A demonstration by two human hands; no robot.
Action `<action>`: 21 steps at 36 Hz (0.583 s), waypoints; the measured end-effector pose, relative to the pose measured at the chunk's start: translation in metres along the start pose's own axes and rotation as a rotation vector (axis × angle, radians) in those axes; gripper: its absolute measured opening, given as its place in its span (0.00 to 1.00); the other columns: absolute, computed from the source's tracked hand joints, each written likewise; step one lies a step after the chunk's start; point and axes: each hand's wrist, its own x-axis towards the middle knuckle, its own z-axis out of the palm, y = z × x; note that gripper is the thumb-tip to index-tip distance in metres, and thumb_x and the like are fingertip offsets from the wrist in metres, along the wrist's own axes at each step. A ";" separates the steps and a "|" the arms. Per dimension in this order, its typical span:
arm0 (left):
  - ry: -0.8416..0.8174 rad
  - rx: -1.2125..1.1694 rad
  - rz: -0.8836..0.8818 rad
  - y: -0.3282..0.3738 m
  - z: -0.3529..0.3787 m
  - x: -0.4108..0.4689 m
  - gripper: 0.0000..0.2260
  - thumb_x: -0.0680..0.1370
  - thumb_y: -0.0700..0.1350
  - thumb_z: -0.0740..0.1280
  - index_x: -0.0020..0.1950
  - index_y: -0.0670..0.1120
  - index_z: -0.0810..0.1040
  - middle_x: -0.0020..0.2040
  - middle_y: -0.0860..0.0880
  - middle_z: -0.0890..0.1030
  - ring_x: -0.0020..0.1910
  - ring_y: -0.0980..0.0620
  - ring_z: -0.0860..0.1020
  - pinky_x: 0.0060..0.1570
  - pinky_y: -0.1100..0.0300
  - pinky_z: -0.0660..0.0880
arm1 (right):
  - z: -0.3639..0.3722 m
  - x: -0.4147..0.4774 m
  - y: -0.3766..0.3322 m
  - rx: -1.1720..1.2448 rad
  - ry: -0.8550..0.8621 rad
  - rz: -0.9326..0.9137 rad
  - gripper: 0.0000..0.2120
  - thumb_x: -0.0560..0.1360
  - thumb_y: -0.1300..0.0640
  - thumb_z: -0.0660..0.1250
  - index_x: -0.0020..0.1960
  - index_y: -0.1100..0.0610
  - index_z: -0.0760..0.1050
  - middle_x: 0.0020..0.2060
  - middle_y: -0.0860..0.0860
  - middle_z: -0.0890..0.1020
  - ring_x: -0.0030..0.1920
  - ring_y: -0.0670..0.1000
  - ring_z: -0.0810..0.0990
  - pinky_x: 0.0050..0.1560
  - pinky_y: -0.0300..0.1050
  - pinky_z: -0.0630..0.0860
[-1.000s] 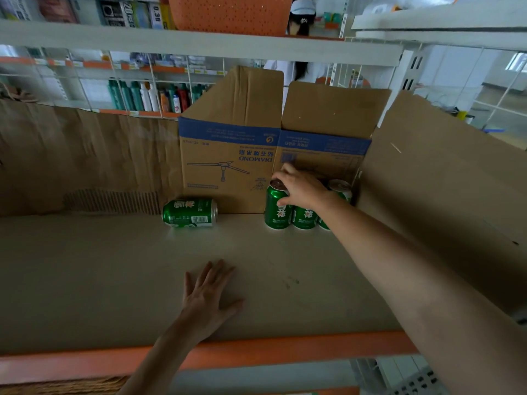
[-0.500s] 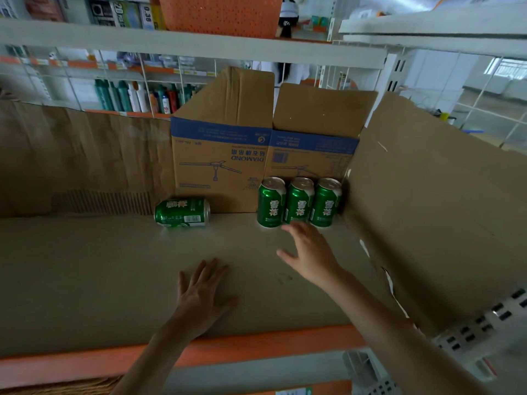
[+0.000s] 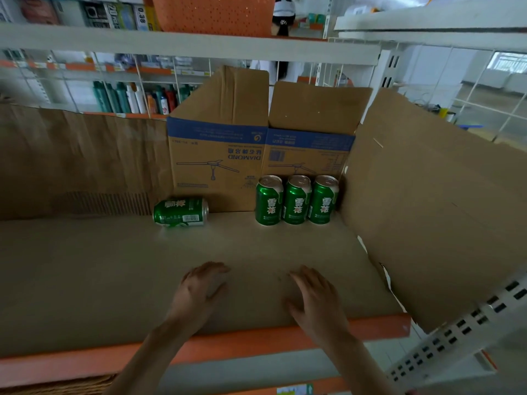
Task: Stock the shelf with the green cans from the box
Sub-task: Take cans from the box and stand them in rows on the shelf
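Where the orange front lip (image 3: pixel 256 342) of the shelf (image 3: pixel 85 280) crosses the bottom of the view, both forearms reach over it, and the two hands sit side by side above the tan, cardboard-lined surface, near each other but apart; the left hand (image 3: pixel 199 290) has its knuckles raised and its fingers loosely bent down toward the liner, gripping nothing; the right hand (image 3: pixel 313 299) is palm down with relaxed, slightly spread fingers, likewise holding nothing; both are blurred, so I cannot tell whether the fingertips touch the surface. To the right a white perforated upright (image 3: pixel 456 332) slants across the corner; above it a large plain cardboard sheet (image 3: pixel 427 209) stands along the shelf's right side.

Well beyond the hands, at the back of the shelf, three green cans stand upright in a row, labels facing forward; the left can (image 3: pixel 268 202), the middle can (image 3: pixel 296 201) and the right can (image 3: pixel 323 201) are pressed close together; the right can sits tight in the corner beside the cardboard sheet. Well apart from that row, to its left, a fourth can (image 3: pixel 181 212) lies on its side with its barcode showing.

Behind all four a flattened carton (image 3: pixel 216 155) with a blue band and upside-down print stands against the back; brown corrugated cardboard (image 3: pixel 71 155) continues to its left. Farther off, through a wire grid, a row of bottles (image 3: pixel 137 98) lines another shelf; overhead, an orange perforated basket (image 3: pixel 216 12) sits on a white upper shelf (image 3: pixel 171 44).
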 end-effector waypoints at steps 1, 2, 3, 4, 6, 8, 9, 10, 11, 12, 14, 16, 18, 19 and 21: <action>0.000 -0.024 -0.002 -0.001 -0.002 0.000 0.21 0.68 0.58 0.57 0.54 0.50 0.80 0.54 0.57 0.77 0.54 0.49 0.79 0.55 0.59 0.71 | 0.001 0.000 0.000 -0.007 0.009 -0.001 0.25 0.65 0.40 0.54 0.51 0.51 0.81 0.49 0.50 0.83 0.49 0.52 0.84 0.44 0.47 0.81; -0.006 -0.024 0.000 -0.002 -0.005 0.002 0.21 0.69 0.58 0.58 0.54 0.50 0.80 0.54 0.58 0.76 0.54 0.50 0.78 0.54 0.61 0.71 | 0.001 0.000 0.000 -0.015 0.017 0.001 0.24 0.65 0.40 0.56 0.50 0.51 0.81 0.49 0.50 0.84 0.48 0.52 0.84 0.44 0.47 0.80; -0.003 -0.011 0.010 -0.006 -0.008 0.005 0.21 0.69 0.58 0.59 0.55 0.49 0.79 0.55 0.57 0.76 0.54 0.51 0.78 0.53 0.62 0.71 | 0.001 0.000 0.000 -0.022 0.032 0.002 0.22 0.64 0.40 0.59 0.50 0.50 0.82 0.49 0.50 0.84 0.48 0.52 0.84 0.44 0.47 0.80; 0.002 0.011 0.019 -0.010 -0.011 0.010 0.22 0.69 0.58 0.59 0.55 0.47 0.79 0.55 0.55 0.76 0.54 0.51 0.78 0.54 0.63 0.70 | 0.002 0.001 -0.001 -0.025 0.047 0.002 0.21 0.63 0.41 0.62 0.50 0.50 0.82 0.49 0.49 0.84 0.48 0.51 0.84 0.44 0.47 0.80; 0.024 0.050 0.012 -0.018 -0.019 0.023 0.24 0.69 0.57 0.60 0.57 0.43 0.78 0.57 0.49 0.77 0.55 0.48 0.77 0.56 0.62 0.70 | 0.002 0.000 -0.002 -0.027 0.052 0.014 0.21 0.61 0.41 0.64 0.50 0.48 0.81 0.49 0.49 0.84 0.48 0.51 0.84 0.45 0.47 0.80; 0.055 0.081 -0.044 -0.022 -0.031 0.036 0.24 0.70 0.52 0.68 0.61 0.40 0.76 0.60 0.41 0.76 0.58 0.42 0.75 0.58 0.50 0.71 | 0.002 0.000 -0.003 -0.026 0.040 0.035 0.21 0.65 0.40 0.59 0.50 0.47 0.81 0.49 0.48 0.84 0.49 0.50 0.83 0.46 0.46 0.80; 0.069 0.106 -0.069 -0.024 -0.037 0.044 0.24 0.70 0.45 0.72 0.63 0.39 0.74 0.61 0.39 0.75 0.60 0.39 0.74 0.58 0.45 0.71 | 0.002 -0.001 -0.003 -0.019 0.032 0.039 0.22 0.66 0.40 0.57 0.50 0.46 0.81 0.49 0.48 0.84 0.49 0.50 0.83 0.46 0.46 0.80; 0.080 0.140 -0.088 -0.025 -0.042 0.051 0.25 0.70 0.40 0.74 0.65 0.38 0.72 0.63 0.37 0.73 0.61 0.37 0.72 0.59 0.43 0.70 | 0.002 0.000 -0.003 -0.013 0.025 0.047 0.22 0.66 0.39 0.55 0.50 0.46 0.81 0.49 0.48 0.84 0.49 0.50 0.83 0.46 0.46 0.80; 0.085 0.178 -0.095 -0.029 -0.048 0.058 0.28 0.69 0.38 0.74 0.67 0.37 0.70 0.64 0.36 0.72 0.62 0.36 0.71 0.59 0.41 0.70 | 0.001 0.000 -0.004 -0.015 0.023 0.052 0.22 0.66 0.39 0.55 0.50 0.46 0.81 0.49 0.48 0.84 0.49 0.50 0.83 0.46 0.45 0.80; 0.093 0.222 -0.100 -0.031 -0.053 0.065 0.30 0.69 0.38 0.75 0.68 0.38 0.69 0.65 0.36 0.71 0.64 0.35 0.69 0.60 0.40 0.69 | 0.000 0.000 -0.004 -0.021 0.017 0.059 0.22 0.66 0.39 0.55 0.49 0.46 0.82 0.49 0.48 0.84 0.49 0.50 0.83 0.46 0.45 0.80; 0.107 0.292 -0.123 -0.036 -0.062 0.078 0.33 0.68 0.40 0.75 0.71 0.39 0.66 0.68 0.37 0.68 0.66 0.35 0.66 0.62 0.40 0.66 | 0.000 0.000 -0.004 -0.017 0.011 0.069 0.22 0.66 0.39 0.55 0.49 0.47 0.81 0.49 0.47 0.84 0.50 0.50 0.83 0.46 0.46 0.80; 0.123 0.333 -0.129 -0.038 -0.068 0.089 0.35 0.68 0.41 0.76 0.72 0.41 0.65 0.69 0.38 0.66 0.67 0.36 0.65 0.63 0.42 0.65 | 0.003 0.000 -0.003 -0.010 0.013 0.065 0.22 0.67 0.40 0.56 0.50 0.47 0.81 0.50 0.47 0.83 0.51 0.50 0.83 0.48 0.47 0.79; 0.127 0.361 -0.136 -0.039 -0.071 0.098 0.36 0.69 0.42 0.75 0.72 0.42 0.64 0.70 0.39 0.65 0.67 0.37 0.63 0.64 0.44 0.64 | 0.004 0.000 -0.001 -0.001 0.017 0.049 0.22 0.67 0.40 0.57 0.52 0.48 0.80 0.50 0.47 0.83 0.52 0.50 0.82 0.49 0.47 0.79; 0.115 0.363 -0.151 -0.041 -0.073 0.101 0.36 0.69 0.43 0.75 0.73 0.43 0.63 0.70 0.40 0.64 0.68 0.38 0.62 0.64 0.44 0.63 | 0.005 0.000 -0.001 -0.001 0.018 0.042 0.22 0.67 0.40 0.57 0.52 0.48 0.80 0.51 0.47 0.82 0.52 0.50 0.82 0.49 0.47 0.79; 0.091 0.389 -0.180 -0.045 -0.076 0.108 0.38 0.69 0.45 0.75 0.74 0.45 0.61 0.71 0.42 0.63 0.69 0.38 0.61 0.64 0.44 0.63 | 0.004 0.001 -0.001 -0.006 0.021 0.037 0.21 0.67 0.40 0.57 0.52 0.47 0.79 0.51 0.46 0.82 0.52 0.50 0.82 0.49 0.46 0.79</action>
